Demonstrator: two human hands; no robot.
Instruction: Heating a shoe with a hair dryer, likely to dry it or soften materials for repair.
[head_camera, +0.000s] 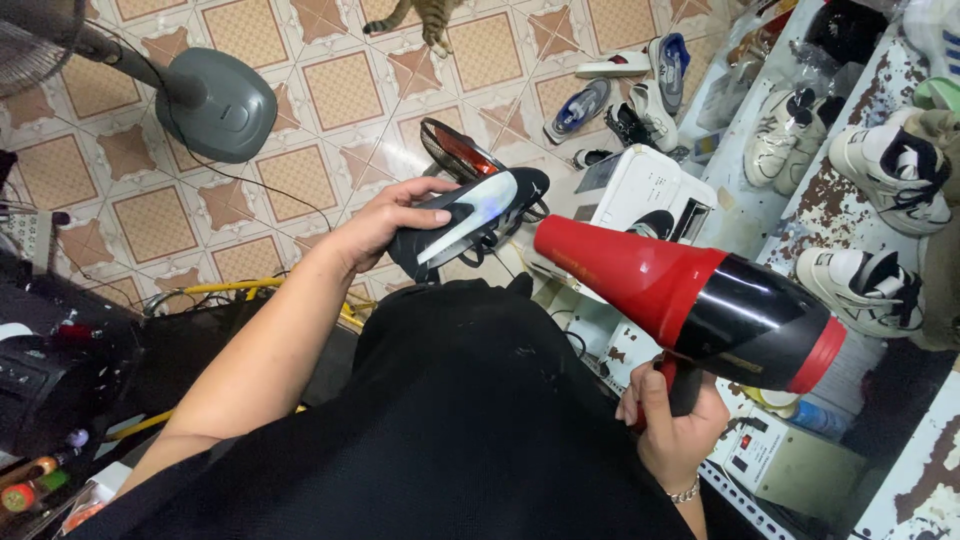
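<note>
- The left hand (385, 225) is closed round the heel end of a black sports shoe with a white side stripe (470, 222), thumb on top, holding it out in front of the body with the toe pointing away to the right.
- The right hand (672, 422) is wrapped tight on the black handle of a red-and-black hair dryer (700, 300); its red nozzle points at the shoe and ends just beside the toe, not touching.
- Judged from this, the step in hand is blowing air over the shoe's side, nozzle held close.
- The next move seems to call for turning the shoe in the left hand so another face meets the nozzle, keeping the small gap.
- Beyond the right hand, white sneakers (868, 285) lie on a rust-spotted metal shelf (820, 205).
- Past the left hand, a grey fan base (215, 105) stands on the patterned tile floor (150, 220), and a tabby cat (425, 15) is further off.
</note>
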